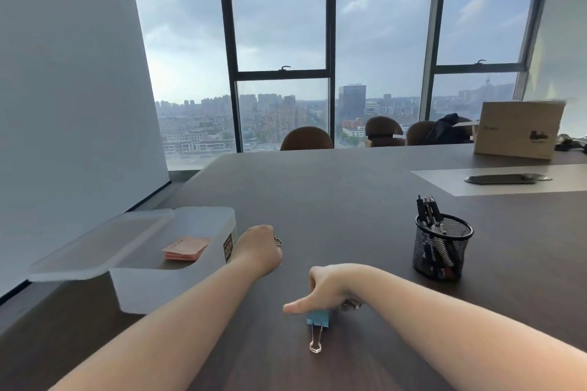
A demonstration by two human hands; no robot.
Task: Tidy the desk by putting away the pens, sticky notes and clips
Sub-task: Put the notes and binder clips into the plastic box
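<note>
- Blue binder clip (317, 318): a folded blue body with two silver wire handles, lying flat on the dark wood-grain bench (333, 200) near its front edge; one wire loop points toward the viewer, and the right hand partly covers the body.
- Right hand (330, 287): palm down over the blue clip, thumb stretched out to the left and touching the clip's top edge; the fingers are curled under and hidden, so whether they are closed on the clip cannot be told. A second bit of silver wire (351, 305) shows just under the wrist.
- Left hand (262, 247): closed into a loose fist just beside the box, with silver wire loops (278, 241) protruding on its right side; the hand is clamped on a small metal clip whose body is hidden.
- Translucent plastic box (178, 282): stands open at the left of the bench, its lid (101, 244) resting tilted against the left rim.
- Sticky notes (185, 249): a thin pinkish-orange pad lying flat on the floor of the box.
- Black mesh pen holder (441, 247): upright at the right, well apart from both hands, holding several dark pens (428, 209) that lean leftward.
- Cardboard box (517, 128): at the far right end of the bench.
</note>
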